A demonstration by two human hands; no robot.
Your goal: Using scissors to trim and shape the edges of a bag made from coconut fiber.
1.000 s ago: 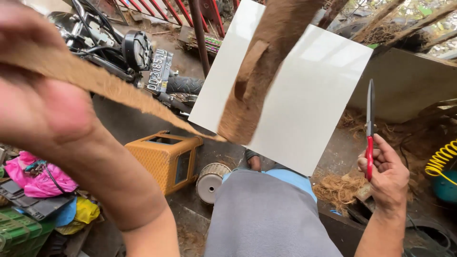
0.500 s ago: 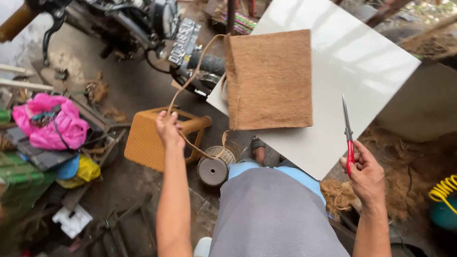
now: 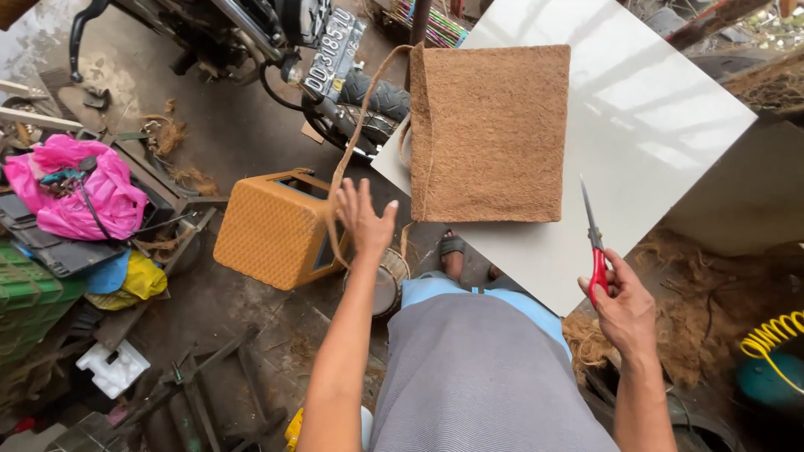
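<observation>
Left hand (image 3: 366, 219) dropped lower, fingers now spread | coir bag (image 3: 488, 134) flat on white worktop (image 3: 670, 125), at its 1 o'clock, strap (image 3: 356, 138) brushing it | right hand (image 3: 624, 305) gripping red scissors (image 3: 593, 243), farther off

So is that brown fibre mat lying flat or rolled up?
Flat: the brown fibre mat lies spread, a full rectangle, on the white board.

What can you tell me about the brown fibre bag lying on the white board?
The coir bag is a flat, squarish pouch of coarse brown fibre, lying face up on the tilted white board. A long strap of the same fibre loops from its upper left corner down past the left hand, which hovers open beside it. Its left edge overhangs the board slightly.
</observation>
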